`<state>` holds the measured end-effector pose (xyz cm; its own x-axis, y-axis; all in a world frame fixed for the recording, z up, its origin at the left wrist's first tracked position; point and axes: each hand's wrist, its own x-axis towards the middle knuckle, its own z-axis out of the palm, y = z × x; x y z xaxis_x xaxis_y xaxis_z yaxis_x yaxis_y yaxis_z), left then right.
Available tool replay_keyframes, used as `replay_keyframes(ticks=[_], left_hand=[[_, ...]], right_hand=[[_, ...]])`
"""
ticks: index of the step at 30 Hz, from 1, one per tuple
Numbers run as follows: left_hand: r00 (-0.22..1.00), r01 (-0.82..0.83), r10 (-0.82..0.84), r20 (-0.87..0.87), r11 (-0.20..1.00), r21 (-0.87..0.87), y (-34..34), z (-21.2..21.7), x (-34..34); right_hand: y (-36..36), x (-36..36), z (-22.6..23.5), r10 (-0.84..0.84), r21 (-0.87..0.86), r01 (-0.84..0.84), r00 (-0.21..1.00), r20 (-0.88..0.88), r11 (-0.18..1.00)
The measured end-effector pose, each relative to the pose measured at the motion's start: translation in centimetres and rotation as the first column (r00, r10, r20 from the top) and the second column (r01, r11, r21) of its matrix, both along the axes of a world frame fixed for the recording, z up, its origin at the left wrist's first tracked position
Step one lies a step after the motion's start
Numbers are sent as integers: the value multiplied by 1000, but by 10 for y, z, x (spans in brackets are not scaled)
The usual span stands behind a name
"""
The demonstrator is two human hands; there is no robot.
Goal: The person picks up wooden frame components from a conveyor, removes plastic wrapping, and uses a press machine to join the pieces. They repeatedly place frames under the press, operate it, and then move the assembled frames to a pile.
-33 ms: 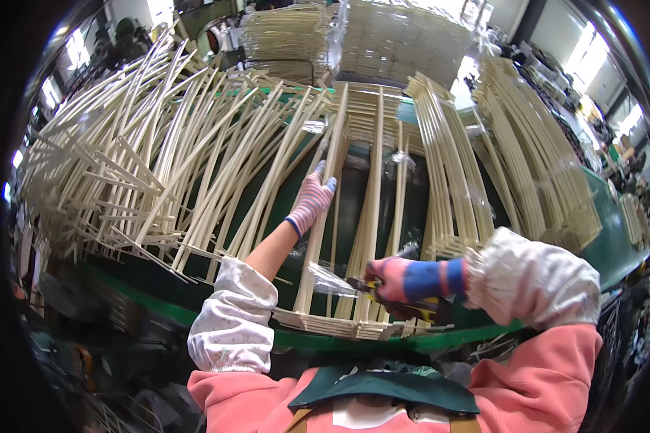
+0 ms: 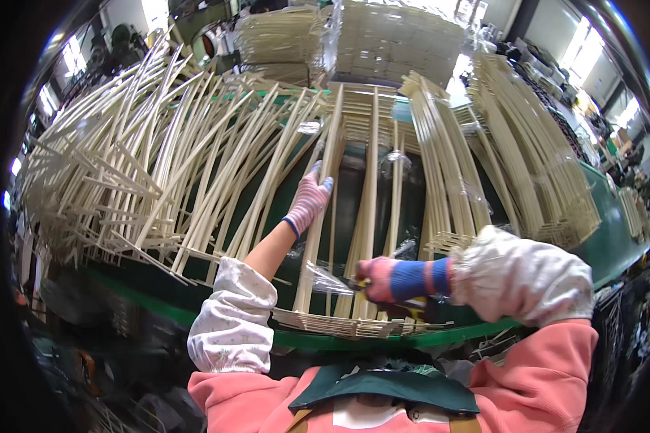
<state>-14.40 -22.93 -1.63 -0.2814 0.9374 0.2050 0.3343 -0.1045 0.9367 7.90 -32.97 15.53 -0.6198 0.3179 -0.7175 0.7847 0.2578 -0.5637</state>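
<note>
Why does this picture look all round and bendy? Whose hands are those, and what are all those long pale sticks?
The picture comes from a small camera worn on a person's head, looking down at their own arms. Its wide lens bends straight lines near the edge. The person wears striped work gloves. Their left hand reaches out and rests on a long pale strip. Their right hand is close to the body, closed around a small tool with yellow on it; I cannot tell what kind. In front lies a green table covered with many long cream-coloured strips: a loose, messy heap on the left, neater bundles on the right, some wrapped in clear plastic.
</note>
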Motion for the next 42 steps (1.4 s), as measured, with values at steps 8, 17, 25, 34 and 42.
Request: replay_keyframes(ticks=[8, 17, 25, 34, 42], left_hand=[[996, 55, -55, -65, 998, 1, -1, 10, 5], [846, 270, -207, -491, 961, 62, -65, 83, 24], [869, 294, -366, 334, 923, 248, -186, 75, 15], [991, 124, -131, -13, 896, 425, -163, 159, 2], [818, 575, -554, 155, 794, -199, 10, 119, 154]], right_hand=[[-1, 19, -15, -38, -84, 32, 996, -75, 996], [19, 135, 35, -410, -406, 299, 885, -221, 864], [14, 143, 28, -532, -451, 357, 769, -355, 818], [55, 172, -11, -387, 172, 555, 739, -552, 814], [166, 304, -112, -731, 500, 819, 521, -441, 282]])
